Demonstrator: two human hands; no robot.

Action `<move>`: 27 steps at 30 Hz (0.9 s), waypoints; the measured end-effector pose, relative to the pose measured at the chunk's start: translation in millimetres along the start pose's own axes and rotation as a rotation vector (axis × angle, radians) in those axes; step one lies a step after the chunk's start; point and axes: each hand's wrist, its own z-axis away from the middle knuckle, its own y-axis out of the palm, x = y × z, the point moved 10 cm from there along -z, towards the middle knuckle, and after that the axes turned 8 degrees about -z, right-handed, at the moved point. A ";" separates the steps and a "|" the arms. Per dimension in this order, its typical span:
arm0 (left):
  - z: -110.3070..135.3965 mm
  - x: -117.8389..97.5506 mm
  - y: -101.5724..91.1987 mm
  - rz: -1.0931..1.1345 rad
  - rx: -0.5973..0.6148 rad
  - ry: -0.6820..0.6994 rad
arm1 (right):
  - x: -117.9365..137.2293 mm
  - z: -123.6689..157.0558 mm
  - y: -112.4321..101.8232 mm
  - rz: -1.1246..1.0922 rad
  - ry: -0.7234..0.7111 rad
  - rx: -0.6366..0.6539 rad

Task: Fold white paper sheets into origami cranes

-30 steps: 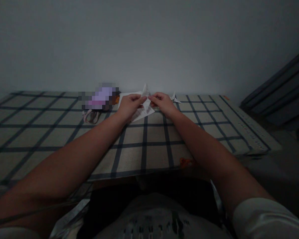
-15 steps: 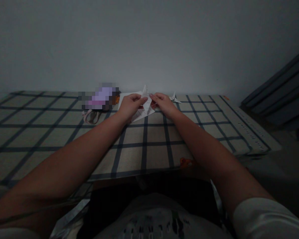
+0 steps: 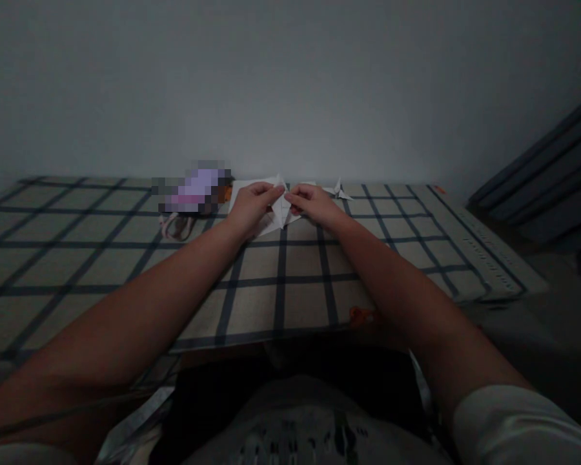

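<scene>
A small piece of folded white paper (image 3: 281,212) with pointed ends is held between my two hands, near the far side of the table. My left hand (image 3: 252,205) pinches its left side between thumb and fingers. From the right, my right hand (image 3: 314,201) pinches the other side, fingertips close to those of the left. Beneath the hands lies a flat white sheet of paper (image 3: 266,227), partly covered by them. A finished-looking origami crane (image 3: 339,192) sits just beyond my right hand.
A checked tablecloth (image 3: 252,297) covers the table, which meets a grey wall (image 3: 290,84). Left of my hands lies a purple item (image 3: 201,187), blurred out, with a pale strap (image 3: 177,226). Dark folded fabric (image 3: 556,174) hangs at the right.
The folded paper has tilted and come lower, its bottom point now nearer to me. My right fingertips have moved left, closer to my left hand.
</scene>
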 end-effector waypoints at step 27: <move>1.0 8.2 4.0 -0.037 0.044 -0.057 | 15.3 6.5 -9.9 0.070 -0.009 -0.129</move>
